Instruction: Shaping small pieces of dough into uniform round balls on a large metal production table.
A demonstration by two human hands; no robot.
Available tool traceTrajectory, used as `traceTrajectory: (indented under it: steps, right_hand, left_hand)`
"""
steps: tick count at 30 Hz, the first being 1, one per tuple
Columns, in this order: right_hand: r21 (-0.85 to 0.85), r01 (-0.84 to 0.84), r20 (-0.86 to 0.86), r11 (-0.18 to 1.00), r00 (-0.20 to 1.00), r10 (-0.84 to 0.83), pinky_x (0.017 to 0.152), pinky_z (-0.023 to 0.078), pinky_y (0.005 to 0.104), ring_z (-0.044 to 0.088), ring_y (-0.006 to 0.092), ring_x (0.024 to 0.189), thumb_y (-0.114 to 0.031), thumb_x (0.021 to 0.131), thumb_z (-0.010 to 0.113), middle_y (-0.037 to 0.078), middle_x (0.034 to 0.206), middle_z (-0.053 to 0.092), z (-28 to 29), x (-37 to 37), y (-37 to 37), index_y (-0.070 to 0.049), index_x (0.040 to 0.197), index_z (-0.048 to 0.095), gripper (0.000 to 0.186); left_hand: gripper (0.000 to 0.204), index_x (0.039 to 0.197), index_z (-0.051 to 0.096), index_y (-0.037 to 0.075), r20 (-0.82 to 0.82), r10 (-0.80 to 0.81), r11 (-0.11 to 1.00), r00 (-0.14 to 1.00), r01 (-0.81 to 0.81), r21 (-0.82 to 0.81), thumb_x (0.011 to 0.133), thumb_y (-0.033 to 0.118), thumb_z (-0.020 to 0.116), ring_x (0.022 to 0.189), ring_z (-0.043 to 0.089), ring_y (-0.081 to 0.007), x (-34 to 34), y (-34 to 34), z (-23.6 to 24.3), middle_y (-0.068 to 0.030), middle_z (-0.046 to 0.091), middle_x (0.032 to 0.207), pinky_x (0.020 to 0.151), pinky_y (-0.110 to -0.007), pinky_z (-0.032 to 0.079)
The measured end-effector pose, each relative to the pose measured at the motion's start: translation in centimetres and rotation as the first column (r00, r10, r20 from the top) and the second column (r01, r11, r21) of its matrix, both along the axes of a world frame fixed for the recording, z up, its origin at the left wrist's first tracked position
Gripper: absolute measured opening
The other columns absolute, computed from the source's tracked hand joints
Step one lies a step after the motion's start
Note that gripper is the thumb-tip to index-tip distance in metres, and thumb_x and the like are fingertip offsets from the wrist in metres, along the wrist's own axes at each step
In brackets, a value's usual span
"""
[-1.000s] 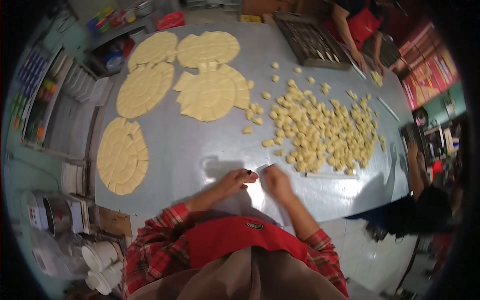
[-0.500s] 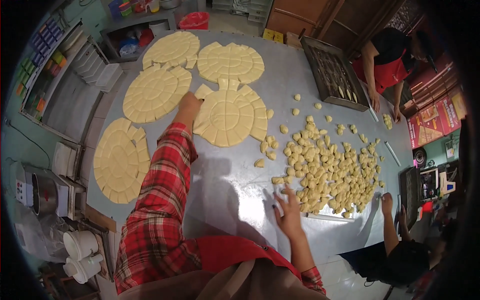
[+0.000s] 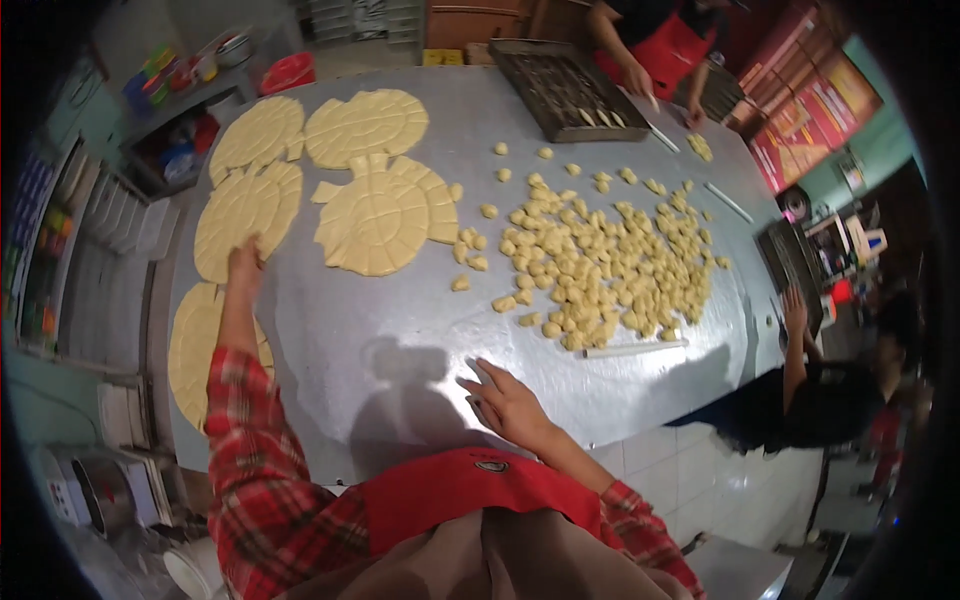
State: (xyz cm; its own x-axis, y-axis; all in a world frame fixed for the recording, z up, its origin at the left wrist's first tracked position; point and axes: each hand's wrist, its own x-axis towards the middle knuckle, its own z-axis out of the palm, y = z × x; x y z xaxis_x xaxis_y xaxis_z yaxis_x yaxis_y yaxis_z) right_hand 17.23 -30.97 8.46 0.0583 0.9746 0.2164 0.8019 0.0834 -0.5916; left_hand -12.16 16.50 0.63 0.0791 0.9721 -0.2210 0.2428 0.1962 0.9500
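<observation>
My left hand (image 3: 246,264) reaches to the lower right edge of a flat round dough sheet (image 3: 245,215) scored into pieces. Its fingers point away from me, and whether they grip the dough is hidden. Below it, my forearm covers part of another scored dough sheet (image 3: 195,340). To the right lies a dough sheet with ragged edges (image 3: 370,225). My right hand (image 3: 510,405) hovers over or rests on the metal table (image 3: 330,320), fingers spread, holding nothing. Beyond it is a wide scatter of small dough lumps (image 3: 600,260).
Two more dough sheets (image 3: 365,128) lie at the far left. A dark baking tray (image 3: 560,95) with a few shaped pieces stands at the back, near a co-worker in a red apron (image 3: 670,50). Another person's hand (image 3: 795,312) is at the right edge. A pale rod (image 3: 635,349) borders the lumps.
My left hand has moved left from the ragged dough sheet to the one beside it. My right hand has drawn back toward me from the lumps. The view has shifted.
</observation>
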Motion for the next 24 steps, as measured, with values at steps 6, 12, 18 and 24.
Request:
traceTrajectory:
  steps: [6,12,18,24]
  right_hand:
    - [0.267,-0.18,0.164,0.947,0.977,0.139,0.09,0.048,0.0411,0.052,0.0373,0.113,-0.01,0.081,0.063,0.021,0.133,0.045,4.5,-3.5,3.3,-0.002,0.127,0.049,0.049]
    - [-0.151,-0.2,0.068,0.968,0.975,0.212,0.074,0.052,0.0397,0.059,0.0306,0.097,-0.01,0.082,0.058,0.017,0.113,0.056,2.3,-5.9,1.7,0.001,0.117,0.049,0.038]
    - [-0.189,-0.28,-0.214,0.941,0.947,0.238,0.067,0.049,0.0423,0.06,0.0366,0.08,-0.013,0.079,0.057,0.021,0.078,0.06,0.8,-3.7,-1.2,-0.001,0.089,0.057,0.016]
    - [-0.258,0.057,-0.116,0.965,0.989,-0.089,0.076,0.05,0.0433,0.06,0.037,0.089,-0.01,0.074,0.058,0.019,0.092,0.062,-2.2,2.5,-5.9,-0.002,0.096,0.062,0.023]
  left_hand:
    - [0.018,0.101,0.061,0.002,-0.191,-0.883,0.462,0.428,0.865,-0.197,0.09,0.015,0.054,0.072,0.054,-0.0126,9.6,-28.7,11.2,-0.0045,0.062,0.082,0.066,-0.029,0.046]
    - [0.023,0.1,0.061,-0.002,-0.108,-0.891,0.454,0.441,0.871,-0.188,0.093,0.017,0.049,0.067,0.052,-0.0148,8.0,-34.5,9.9,-0.0063,0.061,0.075,0.064,-0.03,0.045]
    - [0.031,0.102,0.062,0.0,0.097,-0.77,0.607,0.631,0.77,-0.195,0.099,0.026,0.045,0.064,0.049,-0.0087,7.8,-37.7,6.1,-0.0029,0.056,0.068,0.061,-0.026,0.043]
    - [0.025,0.112,0.061,0.003,-0.202,-0.572,0.734,0.795,0.605,0.309,0.09,0.007,0.05,0.079,0.06,-0.0208,6.5,-38.2,3.6,-0.0102,0.062,0.091,0.072,-0.032,0.049]
